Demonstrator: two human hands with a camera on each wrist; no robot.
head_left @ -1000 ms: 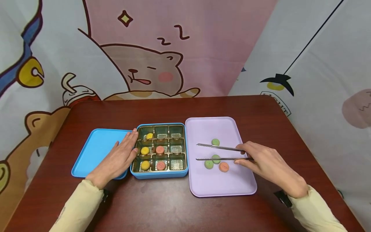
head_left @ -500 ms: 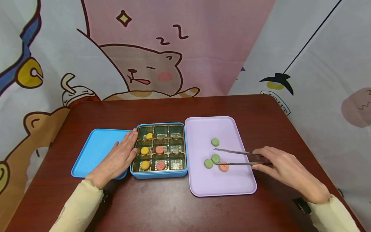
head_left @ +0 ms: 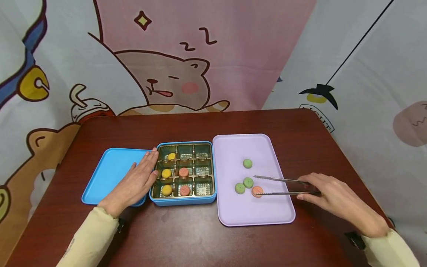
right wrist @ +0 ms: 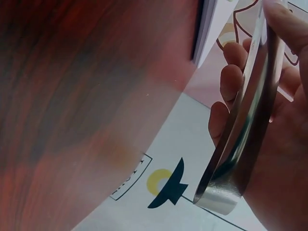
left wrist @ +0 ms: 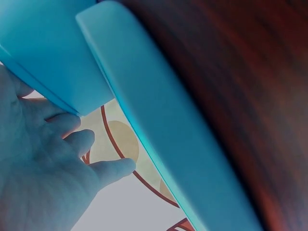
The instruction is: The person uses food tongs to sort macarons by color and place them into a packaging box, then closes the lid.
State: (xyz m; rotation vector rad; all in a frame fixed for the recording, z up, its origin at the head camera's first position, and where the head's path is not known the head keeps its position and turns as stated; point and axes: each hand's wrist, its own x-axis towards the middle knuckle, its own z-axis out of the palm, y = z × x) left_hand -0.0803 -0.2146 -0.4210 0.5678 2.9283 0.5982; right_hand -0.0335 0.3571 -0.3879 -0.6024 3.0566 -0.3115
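My right hand [head_left: 337, 198] holds metal tongs [head_left: 281, 193] between thumb and fingers, arms spread apart. One tip of the tongs overlaps an orange macaron [head_left: 257, 191] on the lilac tray [head_left: 253, 215]; whether it touches cannot be made out. Beside it lie green macarons [head_left: 248, 182]. In the right wrist view the bent end of the tongs [right wrist: 219, 199] shows below the palm. My left hand [head_left: 133, 183] rests with straight fingers along the left wall of a blue box [head_left: 185, 201]. Its gold insert has compartments; yellow macarons [head_left: 166, 173] fill the left column, pinkish macarons [head_left: 184, 172] two middle compartments.
A blue lid [head_left: 111, 174] lies left of the box, partly under my left forearm. Box and tray stand side by side on the dark wooden table [head_left: 186, 237]. A printed cloth [head_left: 247, 55] hangs behind the table.
My right hand has drawn the tongs rightward and toward me, from over the green macarons to the orange one. The left hand has stayed by the box.
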